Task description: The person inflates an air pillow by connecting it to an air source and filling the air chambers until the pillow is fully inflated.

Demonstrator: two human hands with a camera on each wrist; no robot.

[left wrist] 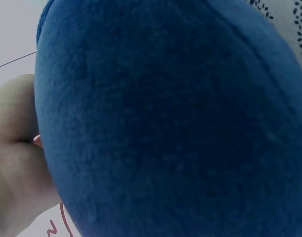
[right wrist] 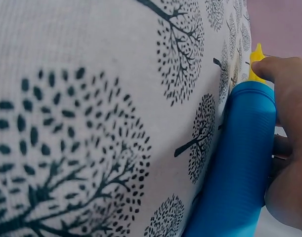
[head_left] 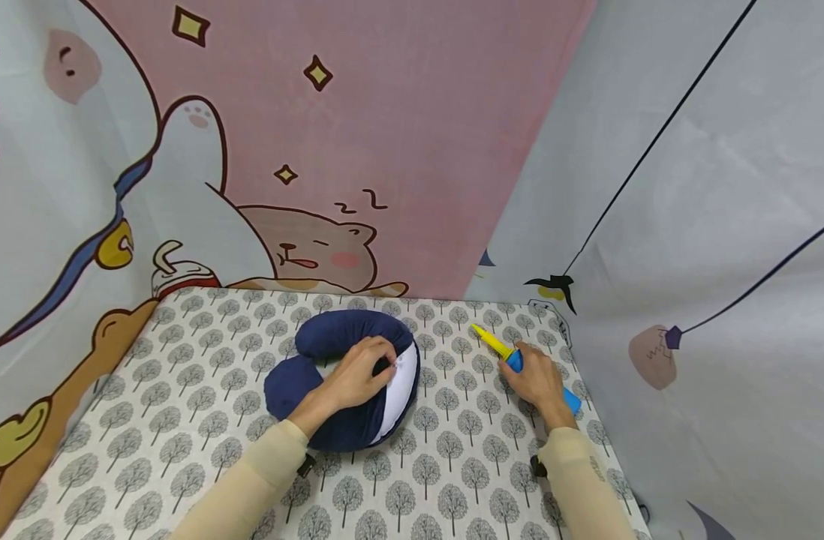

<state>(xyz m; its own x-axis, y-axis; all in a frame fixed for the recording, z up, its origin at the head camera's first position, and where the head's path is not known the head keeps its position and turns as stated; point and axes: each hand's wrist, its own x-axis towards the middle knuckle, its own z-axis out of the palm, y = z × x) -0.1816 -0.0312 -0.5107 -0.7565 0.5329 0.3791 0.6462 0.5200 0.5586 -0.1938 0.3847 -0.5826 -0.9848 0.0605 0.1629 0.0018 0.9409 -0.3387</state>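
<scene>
A navy U-shaped neck pillow [head_left: 347, 324] with a white panel [head_left: 402, 382] along its right side lies on the table. My left hand [head_left: 358, 373] reaches over its middle, thumb and forefinger curled to pinch at the white panel, where a small pale nub shows. In the left wrist view the blue pillow fabric [left wrist: 175, 118] covers most of the picture and hides the fingertips. To the right, my right hand [head_left: 533, 379] grips a blue hand air pump [right wrist: 239, 163] with a yellow nozzle [head_left: 491, 342]. The nozzle points away, toward the back left, apart from the pillow.
A cloth printed with grey trees [head_left: 202, 405] covers the table [head_left: 452, 457]. Printed curtains hang close round it: a pink one [head_left: 412, 150] behind and a pale one [head_left: 723, 187] at the right, near the right hand.
</scene>
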